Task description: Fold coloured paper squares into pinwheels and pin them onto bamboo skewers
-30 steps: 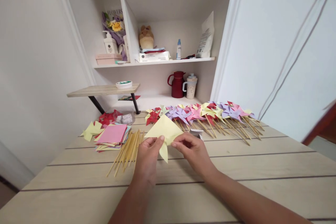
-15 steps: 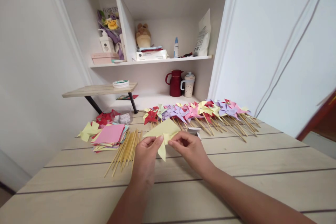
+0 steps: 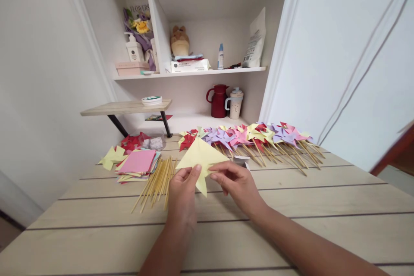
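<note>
A pale yellow cut-paper pinwheel piece (image 3: 201,155) is pinched in my left hand (image 3: 184,187), whose thumb presses on its middle. One pointed blade hangs down below the thumb, and a broad blade spreads upward. My right hand (image 3: 237,183) is at the paper's right side, index finger against its edge and thumb a little apart from the index. Left of my hands lie a bundle of thin wooden sticks (image 3: 157,183) and a stack of coloured paper squares (image 3: 139,161) with pink on top. Behind the paper is a row of finished pinwheels (image 3: 223,137) on sticks.
Yellow folded paper (image 3: 112,157) and red paper pieces (image 3: 134,141) lie at the left, beside a clear container (image 3: 153,143). A small open box (image 3: 241,161) sits behind my right hand. A raised wooden stand (image 3: 126,108), red jug (image 3: 218,101) and cup (image 3: 235,103) are farther back.
The paper has turned so its broad blade faces up toward me, and the folded-in part at its middle no longer shows. My right thumb and index finger have parted. The view has shifted slightly.
</note>
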The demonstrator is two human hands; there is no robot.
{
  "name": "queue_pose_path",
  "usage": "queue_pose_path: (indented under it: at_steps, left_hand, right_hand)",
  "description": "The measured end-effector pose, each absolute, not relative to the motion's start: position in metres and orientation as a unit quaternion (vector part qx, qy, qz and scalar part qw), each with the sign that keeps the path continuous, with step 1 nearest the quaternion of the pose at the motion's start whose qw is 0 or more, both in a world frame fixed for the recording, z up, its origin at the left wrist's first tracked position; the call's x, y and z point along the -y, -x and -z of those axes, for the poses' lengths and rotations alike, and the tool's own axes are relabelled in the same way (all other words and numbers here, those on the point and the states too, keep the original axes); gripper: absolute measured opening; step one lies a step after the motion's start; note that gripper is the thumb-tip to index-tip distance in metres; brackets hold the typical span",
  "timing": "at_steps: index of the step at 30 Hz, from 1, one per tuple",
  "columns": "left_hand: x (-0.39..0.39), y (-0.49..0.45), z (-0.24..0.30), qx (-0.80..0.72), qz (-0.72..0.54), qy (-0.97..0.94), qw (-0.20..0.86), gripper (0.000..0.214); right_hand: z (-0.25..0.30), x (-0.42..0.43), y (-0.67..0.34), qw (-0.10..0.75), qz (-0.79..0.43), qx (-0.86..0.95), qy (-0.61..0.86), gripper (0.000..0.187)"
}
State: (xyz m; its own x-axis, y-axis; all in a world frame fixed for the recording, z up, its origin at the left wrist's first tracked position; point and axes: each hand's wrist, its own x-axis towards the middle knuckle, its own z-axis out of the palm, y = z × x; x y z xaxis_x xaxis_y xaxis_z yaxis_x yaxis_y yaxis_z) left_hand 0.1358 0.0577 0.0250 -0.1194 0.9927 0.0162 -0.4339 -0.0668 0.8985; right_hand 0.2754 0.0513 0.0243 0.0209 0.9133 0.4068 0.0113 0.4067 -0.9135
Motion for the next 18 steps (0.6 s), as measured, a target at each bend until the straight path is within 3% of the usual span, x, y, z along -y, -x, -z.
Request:
queue_pose_path:
  at_steps: [18]
  left_hand:
    - [-0.0575, -0.1413, -0.0291, -0.415, -0.638, -0.374, 0.529, 0.031]
  right_hand:
    - [-0.0251, -0.0557, -0.2781, 0.581, -0.358, 0.595, 0.425, 0.020]
